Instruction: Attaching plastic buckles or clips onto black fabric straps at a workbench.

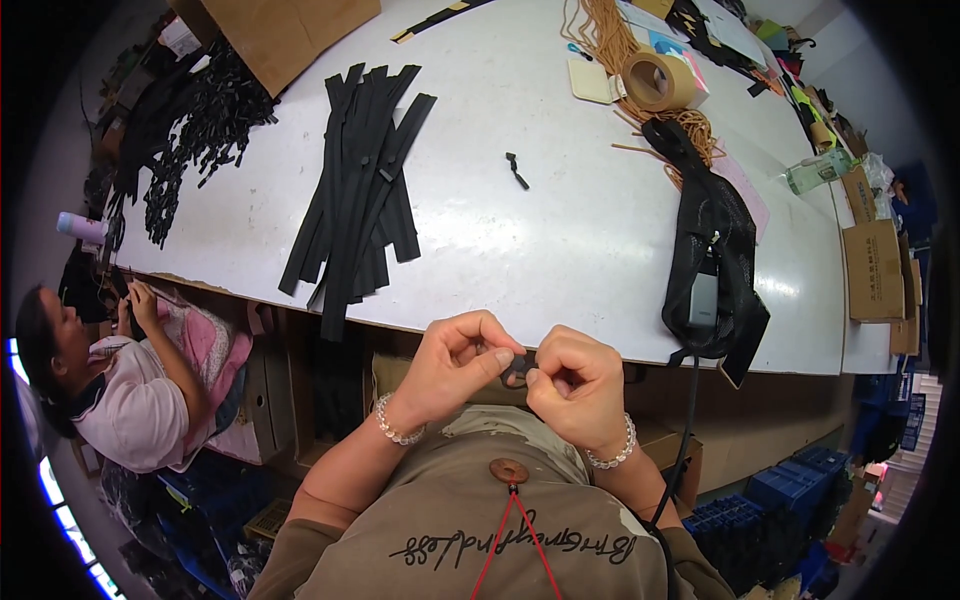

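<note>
Just off the table's near edge, my left hand (452,368) and my right hand (582,388) meet in front of my body. Both are closed, fingertips pinching a small black piece (516,372) from either side. Fingers cover most of it, so its exact kind is hard to make out. Beyond my left hand lies a loose stack of long black strips (350,200), some ends reaching over the table edge. A small black cord-like piece (516,170) rests alone on the white table (470,260), farther away than my hands.
At right lies a black mesh bag (715,220) holding a grey device (703,298), a cable hanging from it. Tan tape (660,82), brown cords (603,35) and a bottle (815,172) are behind. Small black pieces (215,110) heap far left, near a seated co-worker (140,400).
</note>
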A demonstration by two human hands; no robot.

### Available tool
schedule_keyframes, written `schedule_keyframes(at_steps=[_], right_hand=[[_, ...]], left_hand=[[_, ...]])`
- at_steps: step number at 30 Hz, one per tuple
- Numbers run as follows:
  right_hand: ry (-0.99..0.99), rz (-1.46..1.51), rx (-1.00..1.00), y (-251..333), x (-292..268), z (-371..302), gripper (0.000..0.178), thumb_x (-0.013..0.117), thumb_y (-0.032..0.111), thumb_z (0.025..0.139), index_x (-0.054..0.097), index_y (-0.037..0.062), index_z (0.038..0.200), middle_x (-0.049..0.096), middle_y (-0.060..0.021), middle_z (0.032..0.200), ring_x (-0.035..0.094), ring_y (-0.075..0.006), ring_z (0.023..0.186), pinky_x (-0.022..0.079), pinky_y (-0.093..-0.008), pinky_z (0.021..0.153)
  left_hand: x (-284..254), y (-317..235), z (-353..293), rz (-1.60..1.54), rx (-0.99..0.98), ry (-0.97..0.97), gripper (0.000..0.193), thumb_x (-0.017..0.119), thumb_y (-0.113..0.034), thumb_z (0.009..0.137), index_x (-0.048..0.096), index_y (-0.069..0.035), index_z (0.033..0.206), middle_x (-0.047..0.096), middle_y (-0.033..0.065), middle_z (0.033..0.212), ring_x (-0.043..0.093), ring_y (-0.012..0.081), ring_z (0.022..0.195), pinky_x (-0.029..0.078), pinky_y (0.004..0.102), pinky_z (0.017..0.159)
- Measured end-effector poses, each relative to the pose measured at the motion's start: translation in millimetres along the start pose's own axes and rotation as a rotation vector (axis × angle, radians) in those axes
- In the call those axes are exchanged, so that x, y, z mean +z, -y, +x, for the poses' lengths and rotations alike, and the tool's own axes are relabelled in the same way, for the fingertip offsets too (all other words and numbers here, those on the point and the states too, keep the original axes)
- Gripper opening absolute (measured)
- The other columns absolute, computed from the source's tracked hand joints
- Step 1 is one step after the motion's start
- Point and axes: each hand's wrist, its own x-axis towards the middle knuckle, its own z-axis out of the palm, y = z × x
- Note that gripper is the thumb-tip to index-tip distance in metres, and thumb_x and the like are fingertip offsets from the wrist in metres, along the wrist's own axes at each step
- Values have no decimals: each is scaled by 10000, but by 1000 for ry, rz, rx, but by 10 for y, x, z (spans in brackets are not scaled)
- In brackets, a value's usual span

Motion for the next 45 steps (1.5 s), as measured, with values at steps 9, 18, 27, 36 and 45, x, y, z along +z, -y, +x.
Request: schedule_keyframes(at_steps=[9,18,27,36,45], right_hand=[[-3,45,43,-37,-21,-9,162,576,-71,675,466,18,597,457,14,619,314,-14,466,226,-210,407],[10,-75,-97,12,-23,-30,96,619,-34,737,542,7,698,505,-21,677,372,-57,481,281,-218,430],[-71,-68,-182,-1,40,-90,45,616,-29,770,580,-9,752,540,-56,720,437,-87,525,341,-217,458],[-139,9,-139,-128,109,-172,24,610,-25,792,586,-23,794,553,-73,762,474,-92,562,377,-210,495],[-30,318,105,-216,41,-236,63,540,-30,860,582,-47,905,539,-85,914,549,-83,678,462,-194,594]], left_hand=[[24,-19,-22,83,4,30,78,566,19,829,602,32,897,584,50,845,557,73,769,462,211,690],[-51,26,-60,47,126,11,129,611,62,802,622,30,927,612,69,890,573,93,800,474,215,704],[-62,-15,-62,104,190,91,126,615,70,806,637,20,919,601,57,857,567,85,772,463,207,668],[-33,-17,-83,148,178,81,149,635,56,796,640,24,942,611,66,887,578,95,799,479,219,694],[75,-12,-149,202,104,-94,349,709,95,705,583,34,1024,614,72,950,593,99,843,502,241,769]])
